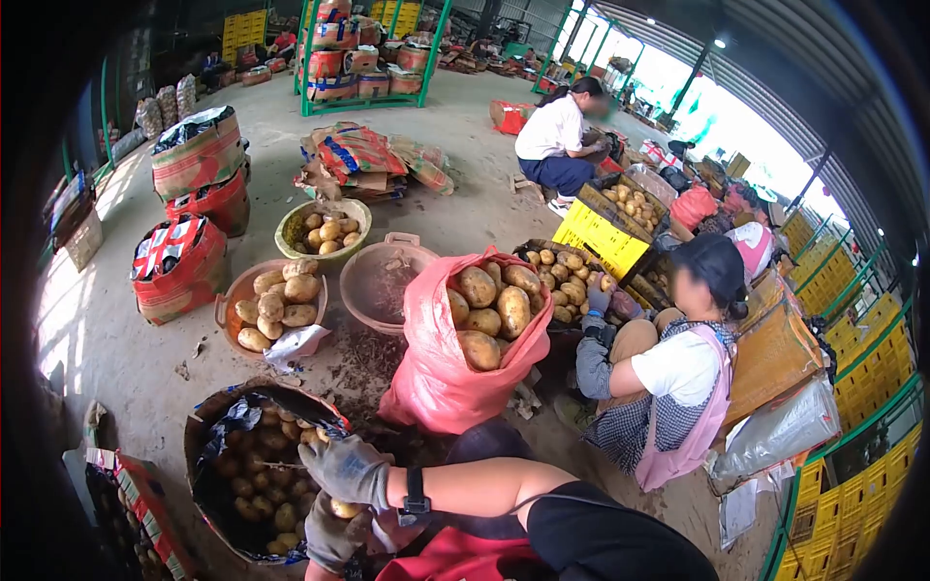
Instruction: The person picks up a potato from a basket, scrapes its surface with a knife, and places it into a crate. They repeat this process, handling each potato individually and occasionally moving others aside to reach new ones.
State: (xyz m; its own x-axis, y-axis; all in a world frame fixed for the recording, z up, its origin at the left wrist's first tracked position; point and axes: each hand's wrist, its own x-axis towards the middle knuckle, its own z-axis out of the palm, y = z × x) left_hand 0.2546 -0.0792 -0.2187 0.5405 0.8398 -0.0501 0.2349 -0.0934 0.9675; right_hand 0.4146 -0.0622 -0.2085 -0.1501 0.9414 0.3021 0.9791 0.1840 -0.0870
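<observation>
Right hand (349, 473) is arching over left hand (334, 535) | potato (346, 508) is showing between them, beside potato-filled box (213, 455) | grip: cannot tell how far either is opening or which is holding

At lower centre-left of the frame, the gloved right hand (344, 473) is just above the gloved left hand (334, 533), a potato (346, 508) showing between them, beside a lined box (310, 399) of potatoes. A pink sack (436, 378) full of potatoes stands at centre, a tub (368, 276) and two basins (232, 320) to its left. At right squats a co-worker (683, 373); at upper right, another person (547, 136), beyond a yellow crate (591, 237).
</observation>
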